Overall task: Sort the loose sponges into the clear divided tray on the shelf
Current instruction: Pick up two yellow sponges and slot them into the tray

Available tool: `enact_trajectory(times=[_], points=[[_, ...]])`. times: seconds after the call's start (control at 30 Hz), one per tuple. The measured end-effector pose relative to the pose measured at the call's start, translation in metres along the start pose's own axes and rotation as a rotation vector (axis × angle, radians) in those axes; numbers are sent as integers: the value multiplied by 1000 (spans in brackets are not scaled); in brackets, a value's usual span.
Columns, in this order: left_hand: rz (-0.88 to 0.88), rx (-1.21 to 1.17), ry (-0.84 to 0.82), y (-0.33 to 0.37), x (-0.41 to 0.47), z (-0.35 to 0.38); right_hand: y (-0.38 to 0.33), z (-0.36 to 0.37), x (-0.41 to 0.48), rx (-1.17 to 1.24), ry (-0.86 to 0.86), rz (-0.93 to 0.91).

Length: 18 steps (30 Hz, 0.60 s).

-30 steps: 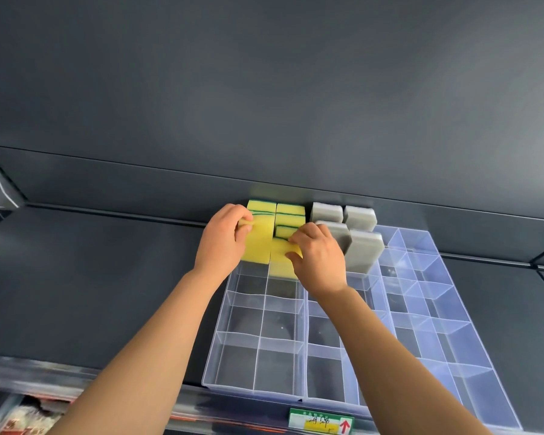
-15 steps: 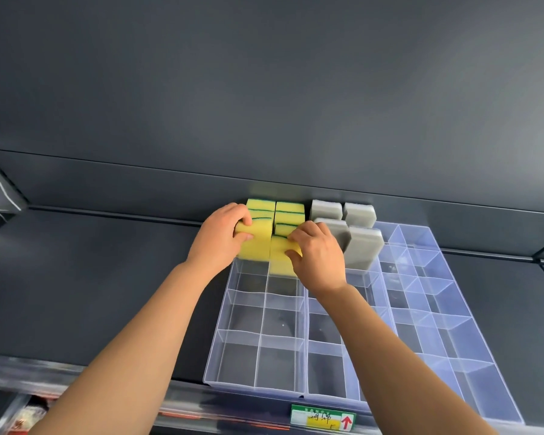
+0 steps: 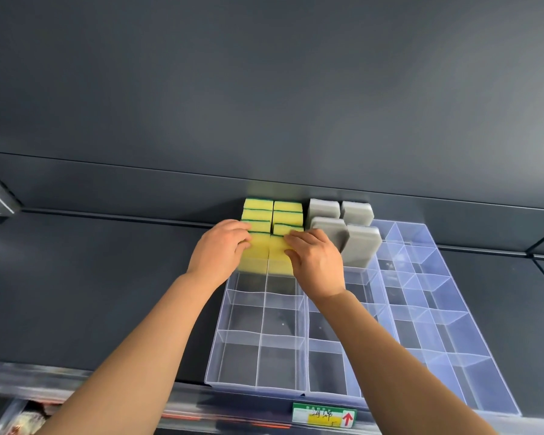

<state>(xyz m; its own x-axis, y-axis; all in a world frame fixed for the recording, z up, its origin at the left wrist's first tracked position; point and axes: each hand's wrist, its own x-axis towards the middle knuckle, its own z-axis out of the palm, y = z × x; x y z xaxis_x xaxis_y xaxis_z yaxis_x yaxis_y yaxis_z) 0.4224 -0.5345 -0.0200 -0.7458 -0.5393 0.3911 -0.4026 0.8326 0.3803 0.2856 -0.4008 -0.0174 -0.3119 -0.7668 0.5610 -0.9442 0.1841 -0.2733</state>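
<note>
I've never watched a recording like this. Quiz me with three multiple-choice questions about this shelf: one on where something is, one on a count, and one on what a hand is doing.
1. Where do the grey sponges stand relative to the yellow sponges?
A. To their left
B. To their right
C. On top of them

2. How many grey sponges show?
A. Four
B. Two
C. Seven

3. The right hand has its grip on:
A. a grey sponge
B. nothing at all
C. the front yellow sponge of the right column

Answers:
1 B: the grey block fills far compartments of the clear tray, just right of the yellow rows.
2 A: two stand behind and two in front.
3 C: its fingers curl over that sponge's top, while the left hand grips the front yellow sponge of the left column.
</note>
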Motion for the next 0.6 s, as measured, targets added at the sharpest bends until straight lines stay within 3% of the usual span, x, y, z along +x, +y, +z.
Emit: enact_trajectory(times=[0.23, 0.6], points=[[-7, 2, 8, 3, -2, -8, -5, -4, -7, -64, -74, 31], [271, 106, 37, 66, 17, -2, 16, -56, -41, -290, -42, 198]])
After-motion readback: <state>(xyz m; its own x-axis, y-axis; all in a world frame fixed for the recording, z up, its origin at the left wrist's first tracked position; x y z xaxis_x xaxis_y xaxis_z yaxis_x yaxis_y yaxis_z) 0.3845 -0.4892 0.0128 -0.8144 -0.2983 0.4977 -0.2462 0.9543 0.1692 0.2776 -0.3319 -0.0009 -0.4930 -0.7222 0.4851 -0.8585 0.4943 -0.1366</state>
